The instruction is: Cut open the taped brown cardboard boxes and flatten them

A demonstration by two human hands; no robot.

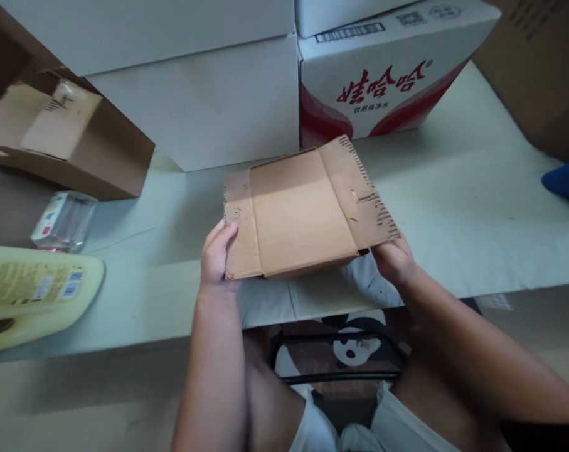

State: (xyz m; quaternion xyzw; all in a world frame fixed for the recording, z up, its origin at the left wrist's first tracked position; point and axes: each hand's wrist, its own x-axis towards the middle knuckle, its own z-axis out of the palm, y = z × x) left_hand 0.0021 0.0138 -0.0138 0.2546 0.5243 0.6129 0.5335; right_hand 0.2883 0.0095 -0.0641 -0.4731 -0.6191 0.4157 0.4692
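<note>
Stretching from hand to hand: a brown cardboard box (298, 213) is held over the near edge of the bench (458, 207); whether it is also propped there cannot be told.
Long axis: it is laid left to right, slightly slanted, with both hands touching and neither nearer.
Left flap (241, 204): its outer edge is pinched near the lower corner by the left hand (217, 256), thumb on top.
Right flap (357, 201): its lower outer corner is met by the right hand (393, 257); the fingers are hidden beneath, so their grip cannot be told.
Cardboard: both flaps are spread outward, their outer edges ragged and marked; the middle panel is plain.
Backdrop: a red-lettered white carton (373, 94) is seen behind.
</note>
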